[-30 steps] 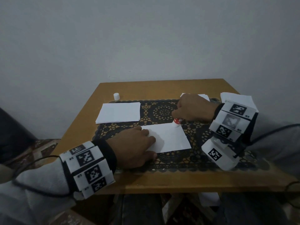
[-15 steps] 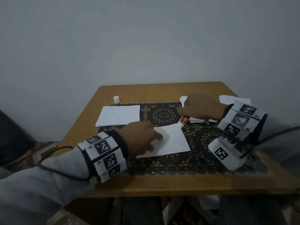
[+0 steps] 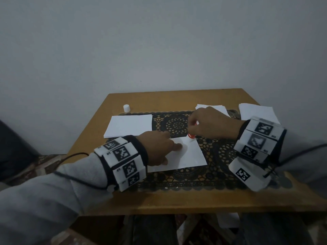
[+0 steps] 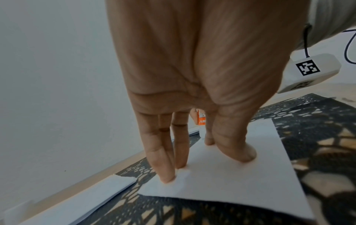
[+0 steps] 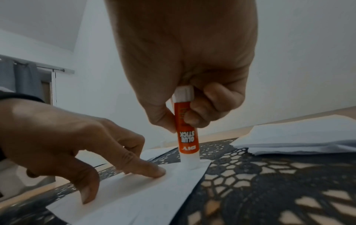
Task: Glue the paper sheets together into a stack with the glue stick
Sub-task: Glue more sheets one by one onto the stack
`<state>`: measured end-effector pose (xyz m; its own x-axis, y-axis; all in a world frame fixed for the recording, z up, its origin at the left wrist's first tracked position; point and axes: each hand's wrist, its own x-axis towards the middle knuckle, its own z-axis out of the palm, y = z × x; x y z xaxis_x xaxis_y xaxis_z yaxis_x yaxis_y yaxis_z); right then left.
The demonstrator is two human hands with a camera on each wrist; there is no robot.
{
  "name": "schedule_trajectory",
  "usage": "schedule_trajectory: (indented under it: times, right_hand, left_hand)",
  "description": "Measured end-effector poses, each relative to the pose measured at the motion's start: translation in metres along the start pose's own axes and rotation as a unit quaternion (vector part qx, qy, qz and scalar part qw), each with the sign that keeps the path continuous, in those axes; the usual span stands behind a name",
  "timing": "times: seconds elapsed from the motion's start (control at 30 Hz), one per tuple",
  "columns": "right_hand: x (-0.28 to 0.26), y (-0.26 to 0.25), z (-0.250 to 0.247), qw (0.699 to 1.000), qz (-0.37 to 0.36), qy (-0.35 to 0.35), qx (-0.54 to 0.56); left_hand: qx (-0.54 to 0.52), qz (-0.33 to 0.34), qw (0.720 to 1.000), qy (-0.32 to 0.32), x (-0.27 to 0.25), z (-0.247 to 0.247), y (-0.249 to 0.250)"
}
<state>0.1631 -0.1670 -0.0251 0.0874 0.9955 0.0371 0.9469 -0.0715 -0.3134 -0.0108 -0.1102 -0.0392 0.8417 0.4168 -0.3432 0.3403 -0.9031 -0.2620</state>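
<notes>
The room is dim and grey from overhead, brighter at the wrists; soft shadows, wide-angle bending at the edges, and slightly smeared, blurred detail.

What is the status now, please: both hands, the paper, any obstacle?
Left hand fingertips pressing the sheet flat. Right hand gripping glue stick, tip on sheet's far corner. Cap off, paper stacks aside; nothing in the way.

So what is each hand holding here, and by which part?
The right hand grips the orange-and-white glue stick by its upper barrel. The left hand holds nothing; its fingers press the white paper sheet flat.
</notes>
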Motion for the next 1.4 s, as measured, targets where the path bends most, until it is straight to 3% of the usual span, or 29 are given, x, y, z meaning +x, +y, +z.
schedule_trajectory:
  times: [0.53,1.1,1.4]
  right_hand:
    - [-0.033,-0.01,-0.003,0.996,-0.042,-0.06,-0.042]
    - [-0.048,0.008,-0.015,0.989,-0.049,-0.128,0.055]
    - [-0.058,0.026,-0.043,0.985,0.017,-0.071,0.159]
  left_hand:
    - [-0.026,-0.008,1.0,0.007,0.003,0.003,0.004]
    - [-0.168,-0.027,0.985,0.029,0.012,-0.001,-0.007]
    - [-0.21,-0.07,0.975,-0.025,0.023,-0.01,-0.016]
